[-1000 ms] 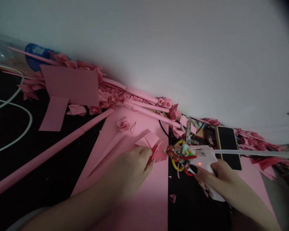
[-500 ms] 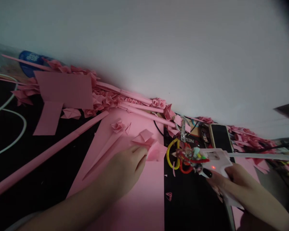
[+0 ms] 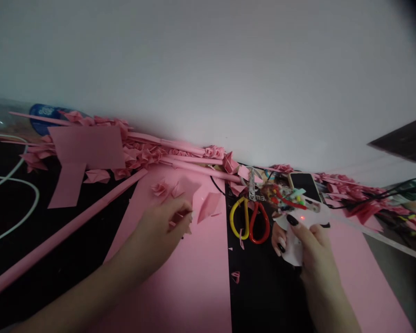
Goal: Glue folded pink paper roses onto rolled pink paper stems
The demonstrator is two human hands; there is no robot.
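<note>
My left hand [image 3: 169,224] hovers over a large pink paper sheet [image 3: 197,286], fingers pinched on a small bit of pink folded paper [image 3: 187,230], mostly hidden by the fingers. Right of the fingertips is a creased pink paper piece [image 3: 210,208]. Just beyond the hand are a folded paper flower [image 3: 159,187] and a small folded piece [image 3: 176,189]. My right hand [image 3: 314,249] is wrapped round a white hot glue gun [image 3: 294,249]. Its red light glows, colourful residue crusts its nozzle, and a glue stick [image 3: 384,238] sticks out of the back.
Scissors [image 3: 258,224] with yellow and red handles lie between my hands. A phone [image 3: 305,186] lies behind the glue gun. Rolled paper tubes [image 3: 90,210] and paper flowers [image 3: 142,157] line the wall. A white cable [image 3: 31,203] loops at left; a blue-labelled bottle [image 3: 41,113] lies behind.
My left hand has moved left, away from the creased paper piece. My right hand has turned the glue gun and brought it slightly left and up. The view has tilted a little.
</note>
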